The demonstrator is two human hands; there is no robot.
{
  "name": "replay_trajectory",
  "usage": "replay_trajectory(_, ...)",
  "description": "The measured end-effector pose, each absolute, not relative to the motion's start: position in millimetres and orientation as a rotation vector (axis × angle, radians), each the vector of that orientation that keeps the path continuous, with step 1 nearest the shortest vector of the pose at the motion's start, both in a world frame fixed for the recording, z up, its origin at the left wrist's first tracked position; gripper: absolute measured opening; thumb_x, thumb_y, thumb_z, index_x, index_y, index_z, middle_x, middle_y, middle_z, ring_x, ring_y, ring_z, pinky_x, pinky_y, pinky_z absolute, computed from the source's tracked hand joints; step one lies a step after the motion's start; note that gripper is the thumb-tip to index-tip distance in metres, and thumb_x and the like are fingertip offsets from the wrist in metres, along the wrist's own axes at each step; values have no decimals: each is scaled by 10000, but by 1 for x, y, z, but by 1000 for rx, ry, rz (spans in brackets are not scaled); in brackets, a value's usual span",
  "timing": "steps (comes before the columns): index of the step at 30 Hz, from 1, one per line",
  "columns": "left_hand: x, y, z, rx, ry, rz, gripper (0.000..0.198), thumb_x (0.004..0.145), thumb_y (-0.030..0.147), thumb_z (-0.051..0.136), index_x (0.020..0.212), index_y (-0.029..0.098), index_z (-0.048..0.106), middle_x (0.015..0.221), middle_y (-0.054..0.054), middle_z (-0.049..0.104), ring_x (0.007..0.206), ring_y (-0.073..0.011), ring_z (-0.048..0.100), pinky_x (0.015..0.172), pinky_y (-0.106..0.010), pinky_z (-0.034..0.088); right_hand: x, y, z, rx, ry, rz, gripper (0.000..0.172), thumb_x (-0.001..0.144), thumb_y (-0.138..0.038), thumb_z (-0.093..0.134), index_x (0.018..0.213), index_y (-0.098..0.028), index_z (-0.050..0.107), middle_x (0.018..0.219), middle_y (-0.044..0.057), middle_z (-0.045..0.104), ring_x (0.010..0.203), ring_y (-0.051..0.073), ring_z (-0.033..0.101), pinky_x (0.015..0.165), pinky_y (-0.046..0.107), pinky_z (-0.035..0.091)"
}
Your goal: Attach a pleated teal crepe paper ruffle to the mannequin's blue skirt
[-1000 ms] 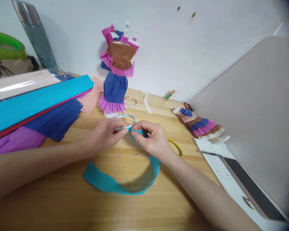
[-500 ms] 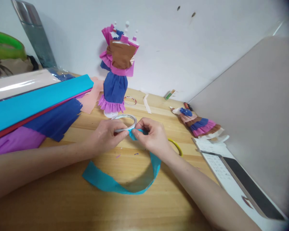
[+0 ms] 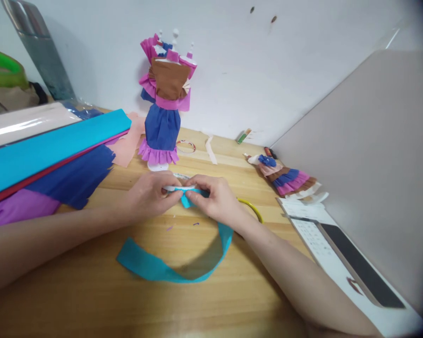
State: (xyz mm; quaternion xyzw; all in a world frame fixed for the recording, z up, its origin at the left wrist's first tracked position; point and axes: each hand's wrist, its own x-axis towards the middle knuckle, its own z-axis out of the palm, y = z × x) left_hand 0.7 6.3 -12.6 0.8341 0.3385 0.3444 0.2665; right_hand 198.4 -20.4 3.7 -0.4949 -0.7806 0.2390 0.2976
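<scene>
My left hand [image 3: 151, 193] is closed on a thin white tape roll [image 3: 178, 187], held nearly flat between both hands. My right hand [image 3: 215, 199] pinches one end of a long teal crepe paper strip [image 3: 169, 267] against the roll. The strip curls down from my right hand and lies in a loop on the wooden table [image 3: 127, 300]. Just behind my hands stands a small mannequin [image 3: 164, 98] dressed in blue, pink and brown crepe paper.
Rolls and sheets of teal, blue, purple and pale crepe paper [image 3: 52, 150] lie at the left. A yellow ring [image 3: 252, 209] sits behind my right wrist. A second small paper dress [image 3: 285, 177] lies at the right, beside a white sheet and dark tablet [image 3: 359, 270].
The tape roll has tipped from an open upright ring to nearly flat between my hands. Both hands have drawn closer together over the strip's end. The view shifted slightly.
</scene>
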Motion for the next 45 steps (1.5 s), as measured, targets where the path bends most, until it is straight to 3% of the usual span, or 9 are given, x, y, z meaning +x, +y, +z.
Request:
replay_trajectory(3, 0, 7, -12, 2288, 928, 1238, 209, 860, 282, 581, 1013, 177, 677, 1062, -97, 720, 1003, -230, 656, 868, -354, 519, 199, -18, 1, -1341, -1963, 665, 158, 821, -295, 585, 823, -169, 679, 645, -1, 613, 586, 123, 493, 570, 251, 373)
replay_trajectory(5, 0, 7, -11, 2196, 1013, 1413, 245, 861, 322, 610, 1058, 182, 647, 1143, -117, 689, 1112, -254, 625, 942, -395, 523, 199, -16, 0, -1384, -1848, 672, 174, 814, -329, 599, 813, -170, 672, 630, 3, 607, 572, 126, 482, 547, 250, 361)
replay_trajectory(9, 3, 5, -10, 1804, 1043, 1137, 235, 878, 409, 581, 906, 179, 622, 826, -45, 641, 759, -183, 639, 582, -273, 531, 198, -15, 0, -1382, -1678, 799, 212, 793, -384, 616, 796, -178, 666, 622, 4, 616, 548, 126, 499, 530, 248, 368)
replay_trajectory(12, 6, 2, -10, 1529, 956, 744, 325, 870, 486, 604, 813, 166, 604, 749, -30, 593, 632, -141, 588, 468, -223, 480, 196, -16, 1, -1360, -1643, 859, 233, 773, -410, 633, 773, -179, 667, 571, -23, 549, 518, 109, 452, 503, 237, 338)
replay_trajectory(21, 9, -7, -15, 1152, 741, 712, 144, 860, 227, 612, 750, 137, 593, 699, -9, 576, 576, -59, 514, 476, -148, 395, 192, -19, -1, -1302, -1621, 983, 286, 755, -459, 687, 784, -177, 659, 619, -10, 585, 560, 119, 494, 537, 246, 380)
replay_trajectory(27, 11, -6, -18, 1258, 880, 834, 200, 739, 311, 722, 677, 144, 632, 593, 13, 592, 520, -73, 516, 462, -174, 414, 195, -15, -1, -1352, -1594, 963, 291, 735, -466, 684, 766, -177, 665, 574, -34, 518, 525, 99, 413, 499, 231, 312)
replay_trajectory(31, 11, -6, -16, 1270, 849, 790, 243, 698, 334, 748, 849, 163, 663, 570, 38, 610, 476, -88, 536, 451, -191, 446, 194, -16, -2, -1361, -1615, 941, 281, 742, -459, 668, 762, -179, 664, 577, -30, 510, 537, 101, 406, 498, 228, 304)
replay_trajectory(40, 11, -11, -15, 1413, 1053, 671, 259, 749, 362, 635, 601, 169, 544, 494, 23, 539, 446, -90, 477, 451, -212, 381, 193, -16, -3, -1342, -1634, 923, 241, 749, -418, 656, 749, -177, 656, 570, -33, 529, 527, 104, 422, 497, 232, 324)
replay_trajectory(45, 3, -15, 5, 1805, 1100, 1176, 309, 848, 347, 500, 589, 192, 433, 564, 28, 423, 578, -112, 423, 546, -245, 351, 198, -15, -4, -1414, -1763, 787, 198, 788, -358, 622, 788, -169, 680, 638, 10, 618, 594, 139, 519, 541, 245, 373)
